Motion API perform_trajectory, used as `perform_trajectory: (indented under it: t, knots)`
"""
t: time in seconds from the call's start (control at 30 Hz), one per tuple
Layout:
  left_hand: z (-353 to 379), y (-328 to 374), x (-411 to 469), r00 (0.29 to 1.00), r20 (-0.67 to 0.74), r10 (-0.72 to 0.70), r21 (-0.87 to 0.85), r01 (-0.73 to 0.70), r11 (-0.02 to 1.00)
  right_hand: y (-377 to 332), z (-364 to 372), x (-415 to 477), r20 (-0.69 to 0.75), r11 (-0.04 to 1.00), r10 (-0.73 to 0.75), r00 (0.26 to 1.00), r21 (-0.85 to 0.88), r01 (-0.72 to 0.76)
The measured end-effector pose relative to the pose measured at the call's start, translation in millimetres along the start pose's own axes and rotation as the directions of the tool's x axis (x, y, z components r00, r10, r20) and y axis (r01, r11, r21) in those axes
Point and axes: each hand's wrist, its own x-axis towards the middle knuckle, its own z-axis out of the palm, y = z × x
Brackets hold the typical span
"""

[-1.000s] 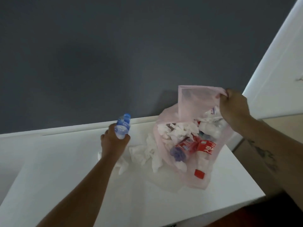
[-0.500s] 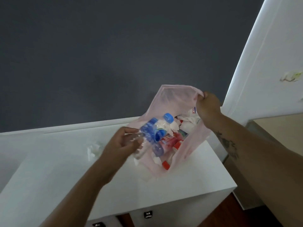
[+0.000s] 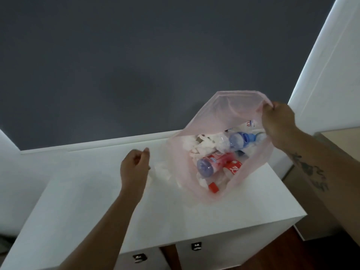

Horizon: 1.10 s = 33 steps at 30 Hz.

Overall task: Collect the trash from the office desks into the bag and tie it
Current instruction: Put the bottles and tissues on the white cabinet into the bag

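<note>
From the head view, the right hand (image 3: 277, 118) is pinching the rim of the pink bag (image 3: 194, 137), its grip clenched on the plastic and holding the mouth up and open; the left hand (image 3: 134, 166) is hanging over the middle of the bench (image 3: 81, 201), fingers loosely curled and grasping nothing that I can make out; the bag is resting toward the bench's right far corner, with a blue-labelled bottle (image 3: 242, 140), a red-labelled bottle (image 3: 212, 164) and wads of tissue showing through it; loose white tissue (image 3: 162, 169) is lying on the bench between the left hand and the bag, just beside the bag's wall.

The bag is being held by one pinch only, so, as I judge it, a slipping grip would be letting the mouth sag and the bottles roll out; its bottom is sitting near the bench's right edge, and a tug that way could be dragging it off; the thin tissue could be tearing or leaving scraps; the near and left parts of the bench are offering free room for the left hand.
</note>
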Motion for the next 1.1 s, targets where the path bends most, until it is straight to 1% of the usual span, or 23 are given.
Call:
perform_trajectory:
  t: [0.03,0.07,0.1,0.13,0.17,0.2,0.23,0.27,0.3,0.37,0.43,0.5,0.6,0.67,0.73,0.8,0.83,0.9,0.93,1.03,1.1]
  knots:
    - [-9.7,-19.8,8.3,1.0,-0.009,0.019,0.094,-0.018,0.995,-1.1,0.9,0.0,-0.025,1.0,0.002,1.0,-0.004,-0.002]
    - [-18.0,-39.5,17.5,0.999,0.026,0.046,0.229,-0.05,0.972,-2.0,2.7,-1.0,-0.049,1.0,0.002,0.999,-0.014,-0.002]
    - [-23.8,-60.1,27.6,0.993,0.098,0.07,0.393,-0.104,0.914,-2.7,6.0,-2.8,-0.062,0.999,0.01,0.998,-0.032,-0.012]
    - [-28.1,-78.3,38.5,0.979,0.195,0.052,0.551,-0.153,0.82,-3.0,10.0,-5.0,-0.069,0.998,0.025,0.997,-0.054,-0.029]
    - [-29.9,-92.8,49.4,0.967,0.254,-0.01,0.657,-0.165,0.736,-4.4,15.7,-7.5,-0.072,0.996,0.045,0.996,-0.076,-0.05]
    - [-29.2,-103.6,59.0,0.956,0.284,-0.08,0.725,-0.159,0.67,-5.8,22.2,-9.5,-0.074,0.993,0.067,0.995,-0.093,-0.074]
    - [-25.7,-110.5,65.9,0.943,0.313,-0.116,0.76,-0.176,0.625,-7.1,27.5,-12.0,-0.084,0.991,0.085,0.993,-0.098,-0.093]
    - [-18.7,-115.3,69.5,0.926,0.364,-0.099,0.764,-0.236,0.6,-7.5,31.1,-13.5,-0.096,0.989,0.102,0.99,-0.101,-0.112]
    - [-9.7,-117.3,70.8,0.898,0.437,-0.054,0.742,-0.326,0.586,-7.8,35.8,-14.5,-0.11,0.985,0.114,0.987,-0.115,-0.127]
    - [14.0,-114.8,69.6,0.813,0.582,0.028,0.655,-0.489,0.576,-8.0,41.2,-14.2,-0.124,0.978,0.121,0.985,-0.154,-0.14]
    - [40.3,-106.9,67.3,0.733,0.679,0.043,0.593,-0.583,0.555,-9.7,42.0,-14.1,-0.139,0.973,0.126,0.982,-0.175,-0.15]
    - [64.3,-100.8,68.6,0.669,0.742,0.044,0.558,-0.653,0.512,-13.1,42.0,-15.1,-0.149,0.959,0.156,0.976,-0.212,-0.186]
    - [91.3,-94.7,71.4,0.595,0.802,0.051,0.501,-0.716,0.486,-15.3,40.1,-16.7,-0.162,0.943,0.177,0.971,-0.252,-0.215]
    - [101.6,-91.5,71.7,0.554,0.831,0.05,0.471,-0.748,0.467,-13.0,39.6,-18.5,-0.165,0.947,0.166,0.972,-0.247,-0.204]
    - [108.2,-87.6,72.3,0.524,0.848,0.077,0.44,-0.778,0.448,-9.0,41.9,-18.5,-0.175,0.945,0.17,0.97,-0.249,-0.211]
    - [108.7,-82.6,69.2,0.533,0.832,0.153,0.41,-0.777,0.478,-6.5,44.0,-19.6,-0.173,0.942,0.173,0.97,-0.26,-0.215]
    - [108.4,-80.6,67.7,0.554,0.812,0.183,0.396,-0.753,0.526,-6.2,44.5,-20.1,-0.174,0.94,0.171,0.97,-0.264,-0.214]
    - [105.8,-81.3,67.3,0.614,0.767,0.187,0.371,-0.662,0.651,-6.8,45.3,-21.2,-0.18,0.941,0.178,0.968,-0.256,-0.221]
    - [102.3,-84.4,68.0,0.637,0.746,0.192,0.352,-0.623,0.699,-7.2,45.2,-21.6,-0.182,0.941,0.185,0.966,-0.251,-0.227]
    - [86.1,-98.2,75.9,0.688,0.695,0.208,0.326,-0.56,0.762,-10.0,44.5,-20.1,-0.183,0.946,0.176,0.967,-0.242,-0.218]
    - [67.0,-103.1,83.6,0.734,0.658,0.169,0.293,-0.457,0.84,-12.3,45.9,-21.3,-0.175,0.951,0.155,0.972,-0.238,-0.195]
